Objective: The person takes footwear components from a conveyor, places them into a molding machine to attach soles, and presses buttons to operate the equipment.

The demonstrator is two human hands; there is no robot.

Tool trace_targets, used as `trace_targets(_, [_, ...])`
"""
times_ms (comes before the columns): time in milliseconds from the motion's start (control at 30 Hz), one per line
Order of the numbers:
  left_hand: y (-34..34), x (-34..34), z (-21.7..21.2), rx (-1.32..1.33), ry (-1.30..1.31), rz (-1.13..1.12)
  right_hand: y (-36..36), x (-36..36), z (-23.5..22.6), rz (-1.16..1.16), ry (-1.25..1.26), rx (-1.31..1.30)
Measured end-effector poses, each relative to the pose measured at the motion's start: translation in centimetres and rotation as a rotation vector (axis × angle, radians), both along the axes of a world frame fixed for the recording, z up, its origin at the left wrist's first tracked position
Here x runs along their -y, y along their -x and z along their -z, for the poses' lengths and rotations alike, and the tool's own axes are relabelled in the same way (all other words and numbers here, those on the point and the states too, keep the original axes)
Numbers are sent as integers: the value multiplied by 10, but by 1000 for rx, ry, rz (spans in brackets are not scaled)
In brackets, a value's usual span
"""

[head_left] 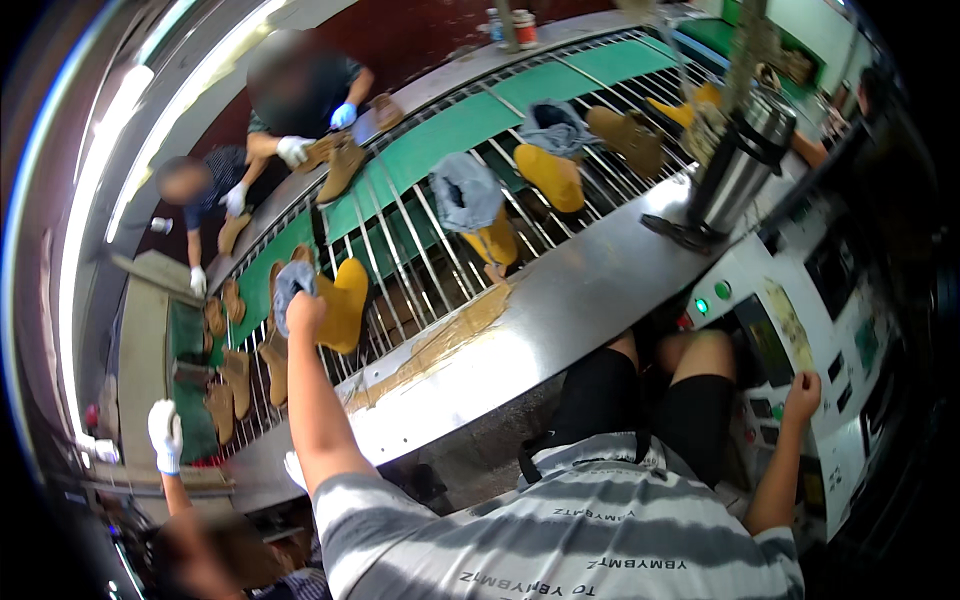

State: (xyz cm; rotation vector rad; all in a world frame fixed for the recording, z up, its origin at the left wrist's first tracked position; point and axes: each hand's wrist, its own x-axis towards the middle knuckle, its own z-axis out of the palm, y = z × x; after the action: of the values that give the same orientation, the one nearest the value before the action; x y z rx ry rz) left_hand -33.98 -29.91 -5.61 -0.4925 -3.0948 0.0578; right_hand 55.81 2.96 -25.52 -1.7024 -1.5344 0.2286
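My left hand (305,316) is stretched out to the slatted metal conveyor, its fingers closed on the soft blue-grey cloth (291,284) at the top of a yellow boot (345,306). Farther right along the slats lie another yellow boot (489,240) with its blue-grey top gaping, a third one (549,178) on its side, and a brown boot (628,141). Down at the right, my right hand (802,396) is by the pale control panel (772,300), fingers bent together near a tan strip; whether anything is between them is hidden.
A bare metal ledge (560,265) edges the conveyor on my side, partly covered with brown tape. A steel flask (745,160) stands at its right end. Several brown boots (235,380) sit at the left. Gloved co-workers handle shoes across the belt; another gloved hand (166,436) rises lower left.
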Motion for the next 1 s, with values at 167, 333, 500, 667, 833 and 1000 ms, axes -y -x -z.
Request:
trace_targets(167, [-102,-22,-60,327,-362,206,22,25,-23,-92,-6,-111])
trace_targets(333, [-208,-25,-80,604,-698,333,78,38,-29,-264,-24,-210])
trace_targets(500, [-326,-72,-75,746,-516,601,134,74,-38,-499,59,-323])
trace_targets(667, [-433,-124,-42,768,-78,1027,178,113,-46,-738,156,-427])
trace_targets(833, [-498,-126,-53,797,53,1321,191,134,-74,-1015,366,-662])
trace_targets(1000, [-503,-100,-108,934,0,1326,196,139,-127,-1122,350,-793])
